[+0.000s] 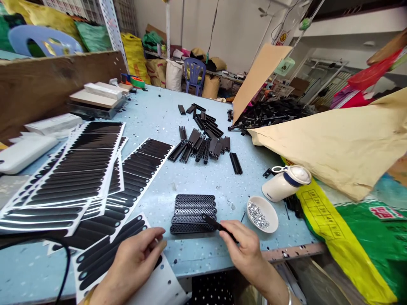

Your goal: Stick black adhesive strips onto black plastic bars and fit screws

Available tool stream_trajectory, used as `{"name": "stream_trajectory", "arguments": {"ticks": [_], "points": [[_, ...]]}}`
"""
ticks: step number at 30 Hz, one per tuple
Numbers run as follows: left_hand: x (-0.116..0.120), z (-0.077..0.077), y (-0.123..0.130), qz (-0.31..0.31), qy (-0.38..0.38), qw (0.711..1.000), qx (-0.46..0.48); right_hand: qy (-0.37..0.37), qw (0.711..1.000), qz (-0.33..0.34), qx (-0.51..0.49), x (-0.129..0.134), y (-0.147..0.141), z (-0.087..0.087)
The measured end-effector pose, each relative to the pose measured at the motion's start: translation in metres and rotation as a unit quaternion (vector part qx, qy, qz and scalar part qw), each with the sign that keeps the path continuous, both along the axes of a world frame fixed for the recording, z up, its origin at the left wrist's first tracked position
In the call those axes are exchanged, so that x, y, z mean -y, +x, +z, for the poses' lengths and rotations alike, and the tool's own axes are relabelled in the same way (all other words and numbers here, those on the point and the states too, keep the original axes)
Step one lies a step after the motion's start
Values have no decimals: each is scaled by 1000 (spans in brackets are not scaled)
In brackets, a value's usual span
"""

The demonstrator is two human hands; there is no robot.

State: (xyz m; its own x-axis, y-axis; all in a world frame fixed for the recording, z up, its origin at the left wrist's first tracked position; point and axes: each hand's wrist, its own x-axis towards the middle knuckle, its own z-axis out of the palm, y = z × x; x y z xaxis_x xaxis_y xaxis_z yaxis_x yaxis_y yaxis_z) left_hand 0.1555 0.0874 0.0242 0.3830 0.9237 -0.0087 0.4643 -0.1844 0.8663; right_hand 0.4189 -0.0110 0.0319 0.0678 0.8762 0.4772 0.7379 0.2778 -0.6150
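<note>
Black and slim, with a rounded end, 1 plastic-looking strip (214,222) is pinched between the thumb and fingers of a worker's bare right hand (243,243) at a pale blue, speckled worktable (152,110). Its tip lies over the right end of a flat block of black, perforated bars (190,207), set side by side near the table's front edge; whether tip and block touch cannot be told. The bare left hand (136,256) is over a white backing sheet with long, black, round-ended pads (108,258), its thumb and fingertips curled close to each other (any small piece between them would be hidden from this angle). The 2 hands are well apart.

The step in hand appears to be lining up the strip with the perforated bars; the next move seems to call for a steady right-hand pinch, careful aim of the rounded end and, perhaps, support for the block from the left hand.

Small silver pieces (257,215) lie in a round white bowl (274,222) to the block's right, near a white flask with a dark blue band (280,186). Overlapping white sheets of black strips (82,169) spread at left; slender black bars (203,144) form a loose cluster farther back.
</note>
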Motion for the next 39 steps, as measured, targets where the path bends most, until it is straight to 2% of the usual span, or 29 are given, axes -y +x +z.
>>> {"name": "stream_trajectory", "arguments": {"ticks": [2, 6, 9, 12, 15, 19, 25, 39], "points": [[-3, 2, 6, 3, 20, 1000, -11, -5, 1000, 11, 6, -5, -1, -7], [-2, -2, 13, -11, 7, 1000, -10, -19, 999, 32, 23, -4, -7, -13], [2, -2, 12, -26, -5, 1000, -7, -41, 997, 55, 40, 2, -6, -10], [6, -1, 10, -7, -8, 1000, 5, -16, 995, 68, 77, 2, -6, -4], [7, -3, 9, -1, -7, 1000, 16, 4, 991, 83, 106, -6, -13, 2], [6, -5, 9, -18, -36, 999, 20, -26, 983, 115, 138, -18, -28, 7], [2, -2, 9, -18, -71, 995, 61, -53, 973, 135, 181, -24, -35, 6], [3, -6, 8, -37, -71, 996, 43, -82, 966, 153, 191, -25, -38, 1]]}}
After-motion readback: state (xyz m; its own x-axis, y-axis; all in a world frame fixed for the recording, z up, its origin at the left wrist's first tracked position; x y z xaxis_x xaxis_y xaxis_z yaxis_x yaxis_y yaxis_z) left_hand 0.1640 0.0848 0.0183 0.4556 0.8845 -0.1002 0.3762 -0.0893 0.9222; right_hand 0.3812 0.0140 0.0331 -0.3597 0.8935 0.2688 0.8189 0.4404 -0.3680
